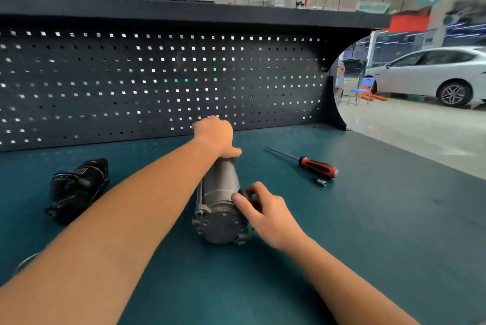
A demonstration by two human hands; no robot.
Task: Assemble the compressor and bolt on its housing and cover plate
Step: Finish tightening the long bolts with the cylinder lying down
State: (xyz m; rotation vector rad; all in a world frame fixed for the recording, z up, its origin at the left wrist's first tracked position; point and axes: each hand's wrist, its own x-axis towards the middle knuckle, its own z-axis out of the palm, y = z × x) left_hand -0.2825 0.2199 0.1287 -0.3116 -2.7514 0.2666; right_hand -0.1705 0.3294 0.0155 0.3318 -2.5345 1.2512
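Fingers [244, 203] of right hand [265, 215] pinch compressor [221, 188] flank, middle of bench [368, 219] | left hand [214, 136] grips far end | risk: round body rolls if either grip slips

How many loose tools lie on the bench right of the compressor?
2. The red-handled screwdriver lies right of the compressor; a small socket sits just in front of its handle. None seems hidden there.

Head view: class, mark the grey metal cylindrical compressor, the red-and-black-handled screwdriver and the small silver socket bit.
Grey metal cylindrical compressor [222, 188], head view, on its barrel's side.
Red-and-black-handled screwdriver [317, 167], head view, on its handle.
Small silver socket bit [321, 182], head view, on its body.
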